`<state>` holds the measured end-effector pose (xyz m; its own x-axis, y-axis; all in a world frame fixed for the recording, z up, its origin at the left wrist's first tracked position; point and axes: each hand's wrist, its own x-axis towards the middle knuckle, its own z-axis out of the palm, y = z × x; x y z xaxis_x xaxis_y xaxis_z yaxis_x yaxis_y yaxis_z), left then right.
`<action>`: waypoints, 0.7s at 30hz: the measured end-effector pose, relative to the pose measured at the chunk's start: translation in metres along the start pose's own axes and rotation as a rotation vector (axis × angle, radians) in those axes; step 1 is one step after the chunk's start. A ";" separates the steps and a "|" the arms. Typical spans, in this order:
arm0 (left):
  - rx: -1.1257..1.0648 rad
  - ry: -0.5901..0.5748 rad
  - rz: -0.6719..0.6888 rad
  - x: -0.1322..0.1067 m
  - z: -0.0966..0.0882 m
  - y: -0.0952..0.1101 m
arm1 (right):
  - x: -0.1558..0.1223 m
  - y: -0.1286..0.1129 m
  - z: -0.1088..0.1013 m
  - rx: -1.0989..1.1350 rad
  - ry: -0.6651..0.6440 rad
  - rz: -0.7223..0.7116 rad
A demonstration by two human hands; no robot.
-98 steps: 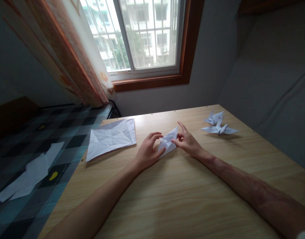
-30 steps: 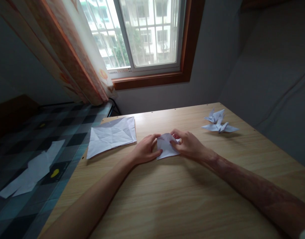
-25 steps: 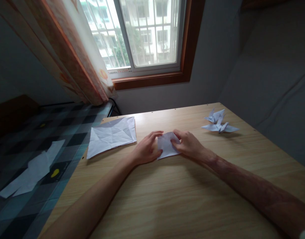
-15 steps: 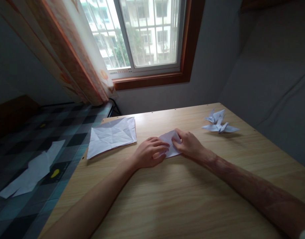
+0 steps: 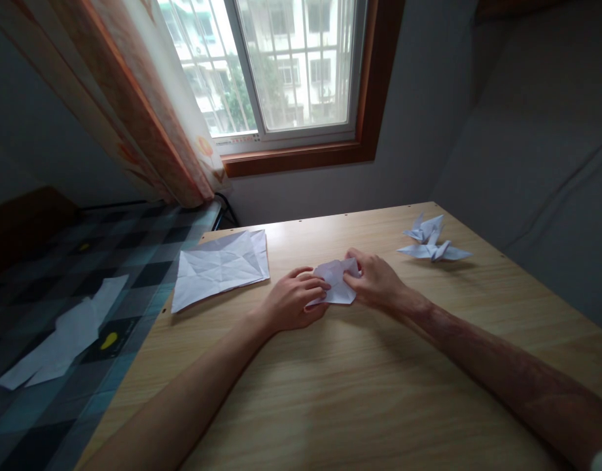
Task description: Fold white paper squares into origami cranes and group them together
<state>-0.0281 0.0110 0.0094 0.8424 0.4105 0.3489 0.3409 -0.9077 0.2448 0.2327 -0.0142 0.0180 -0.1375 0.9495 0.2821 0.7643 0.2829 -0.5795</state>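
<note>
Mid-tabletop, toward its far edge, a small folded white paper lies w/ both hands on it: left hand has curled fingers pressing its left side, right hand pinches its right edge betw. thumb & fingertips. Near the far-left corner sits a creased sheet; near the far-right edge, a finished paper crane, well apart from the hands.

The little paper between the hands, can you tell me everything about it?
The little paper is white, thin and creased, folded small into several layers, and it does not look fully flat. It sits low on the wooden table, near the middle. The left hand lays its fingers over the paper's left edge, and the right hand pinches its right side.
</note>
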 end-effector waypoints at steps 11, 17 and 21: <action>0.135 0.164 -0.079 -0.003 0.005 -0.005 | 0.008 0.012 -0.004 0.290 -0.069 -0.032; 0.166 0.168 -0.092 -0.003 0.002 -0.002 | 0.006 0.017 -0.002 0.360 -0.128 -0.118; 0.154 0.151 -0.023 -0.003 0.001 -0.004 | 0.005 0.019 0.006 0.315 -0.133 -0.157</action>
<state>-0.0312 0.0137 0.0063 0.7653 0.4293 0.4796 0.4289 -0.8957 0.1173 0.2421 -0.0030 0.0038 -0.3335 0.8949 0.2966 0.4987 0.4345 -0.7500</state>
